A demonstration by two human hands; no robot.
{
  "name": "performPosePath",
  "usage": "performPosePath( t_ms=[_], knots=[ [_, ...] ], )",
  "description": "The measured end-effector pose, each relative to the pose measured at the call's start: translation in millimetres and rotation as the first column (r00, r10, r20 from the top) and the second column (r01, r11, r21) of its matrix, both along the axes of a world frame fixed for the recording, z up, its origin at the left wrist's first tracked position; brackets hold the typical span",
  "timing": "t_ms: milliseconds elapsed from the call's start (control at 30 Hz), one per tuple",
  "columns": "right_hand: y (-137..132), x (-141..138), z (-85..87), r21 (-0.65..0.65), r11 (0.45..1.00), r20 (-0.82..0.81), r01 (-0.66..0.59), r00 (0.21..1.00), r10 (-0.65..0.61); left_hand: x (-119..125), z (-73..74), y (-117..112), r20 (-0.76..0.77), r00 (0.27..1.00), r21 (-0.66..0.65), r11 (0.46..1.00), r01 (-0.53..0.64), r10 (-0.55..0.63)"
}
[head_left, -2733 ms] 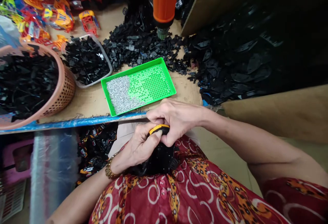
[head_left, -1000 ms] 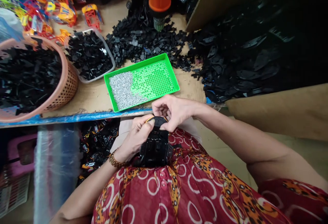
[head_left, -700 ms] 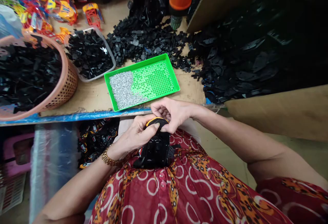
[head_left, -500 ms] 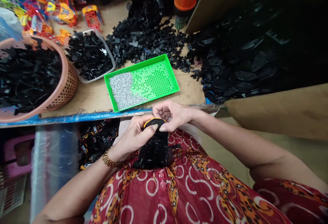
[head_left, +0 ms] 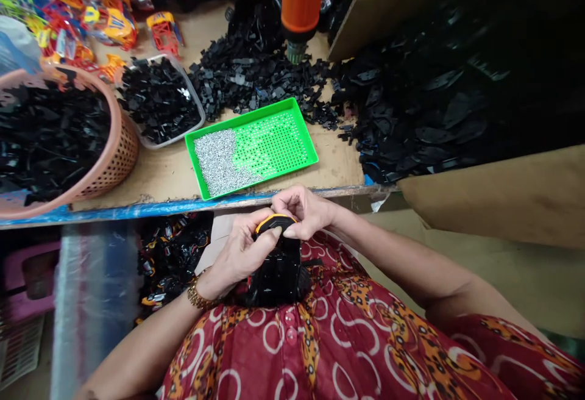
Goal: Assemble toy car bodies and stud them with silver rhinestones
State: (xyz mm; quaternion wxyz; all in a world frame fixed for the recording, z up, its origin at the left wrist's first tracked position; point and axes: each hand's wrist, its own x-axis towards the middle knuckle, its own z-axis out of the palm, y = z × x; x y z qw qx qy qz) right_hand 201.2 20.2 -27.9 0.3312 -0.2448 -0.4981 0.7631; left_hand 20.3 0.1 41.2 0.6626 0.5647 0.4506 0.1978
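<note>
A black toy car underside with a yellow front edge (head_left: 278, 266) rests upright against my lap, just below the table's edge. My left hand (head_left: 237, 255) grips its left side, thumb pressed on the yellow tip. Fingers of my right hand (head_left: 305, 210) curl and pinch at the top of the same toy car; whether they also hold a small part is hidden. A green perforated tray (head_left: 278, 144) with a heap of small silver screws (head_left: 218, 161) lies on the table right above my hands.
An orange hanging screwdriver (head_left: 301, 3) dangles over a pile of black plastic parts (head_left: 256, 77). A pink basket (head_left: 116, 156) and a clear tub (head_left: 158, 101) hold black pieces. Coloured toy shells (head_left: 91, 16) lie at back left; cardboard (head_left: 498, 199) at right.
My hands and the toy car stayed in my lap, shifting slightly. My right hand's fingers curled tighter onto the car's top. The hanging screwdriver swung right, then back toward the left.
</note>
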Motion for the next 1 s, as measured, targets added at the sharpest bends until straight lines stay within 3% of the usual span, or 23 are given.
performPosePath(
  t_ms=[100, 200, 300, 467, 633, 767, 867, 933, 1000],
  knots=[
    [9, 9, 13.8, 0.050, 0.991, 0.152, -0.127, 0.981, 0.118, 2, -1.3, 3, 0.051, 0.999, -0.056, 0.998, -0.015, 0.018],
    [22, 16, 33.2, 0.124, 0.947, 0.310, -0.297, 0.918, 0.248, 4, -1.5, 4, 0.070, 0.998, -0.069, 0.998, -0.001, 0.006],
    [32, 16, 46.0, 0.211, 0.916, 0.387, -0.341, 0.890, 0.242, 6, -0.5, 4, 0.052, 0.999, -0.023, 1.000, -0.010, 0.012],
    [36, 12, 43.8, 0.287, 0.920, 0.339, -0.268, 0.926, 0.164, 10, 1.5, 3, 0.039, 0.998, 0.045, 0.998, -0.047, 0.045],
    [32, 13, 37.9, 0.305, 0.932, 0.304, -0.195, 0.948, 0.098, 11, 6.0, 5, 0.002, 1.000, 0.071, 0.997, -0.003, 0.003],
    [28, 12, 32.3, 0.184, 0.964, 0.241, -0.192, 0.960, 0.145, 9, 4.3, 8, 0.036, 0.999, 0.063, 0.998, -0.002, 0.000],
    [32, 11, 27.5, 0.060, 0.993, 0.165, -0.105, 0.982, 0.094, 8, -1.2, 18, 0.068, 0.985, -0.064, 0.986, -0.151, 0.156],
    [37, 11, 25.0, -0.009, 1.000, 0.144, -0.007, 0.990, 0.008, 9, -3.6, 28, 0.101, 0.950, -0.210, 0.939, -0.272, 0.297],
    [39, 10, 22.9, -0.060, 0.995, 0.128, 0.076, 0.989, -0.068, 12, -3.3, 39, 0.135, 0.921, -0.348, 0.888, -0.302, 0.366]
  ],
)
